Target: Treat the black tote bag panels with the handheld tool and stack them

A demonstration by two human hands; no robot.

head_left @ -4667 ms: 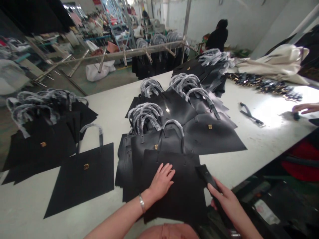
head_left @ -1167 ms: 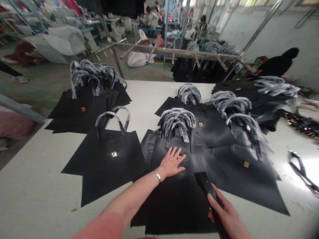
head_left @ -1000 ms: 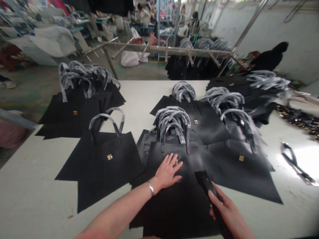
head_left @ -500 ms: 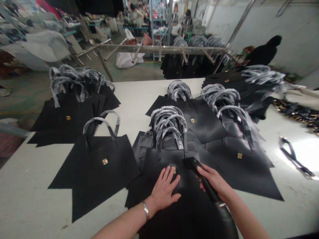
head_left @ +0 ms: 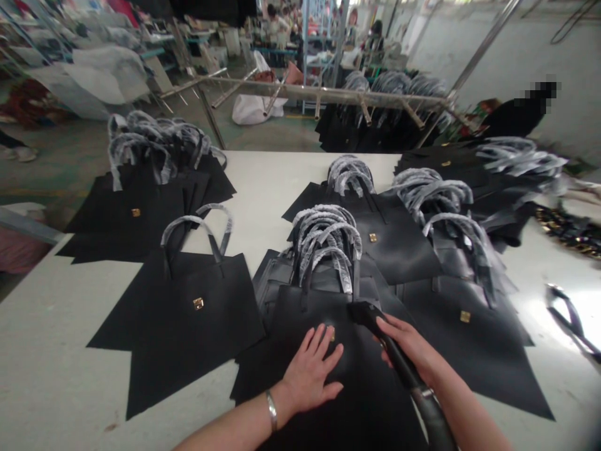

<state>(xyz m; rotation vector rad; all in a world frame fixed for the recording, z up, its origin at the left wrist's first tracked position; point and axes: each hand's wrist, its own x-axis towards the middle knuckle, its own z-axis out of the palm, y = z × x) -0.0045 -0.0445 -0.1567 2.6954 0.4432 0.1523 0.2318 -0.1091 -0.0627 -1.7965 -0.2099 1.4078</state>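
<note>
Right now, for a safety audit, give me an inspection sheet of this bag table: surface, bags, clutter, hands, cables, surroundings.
surface: white work table, with bright glare at the right.
job's things: black totes with gold clasps and grey film-wrapped handles; the nearest tote lies flat.
clutter: loose black strap; dark heap of trim beyond it.
hands: left hand open on the nearest tote; right hand grips a black handheld tool.
cables: thick black cord or hose runs from the tool out of view.
surroundings: metal rack hung with bags; person in black beyond.
</note>
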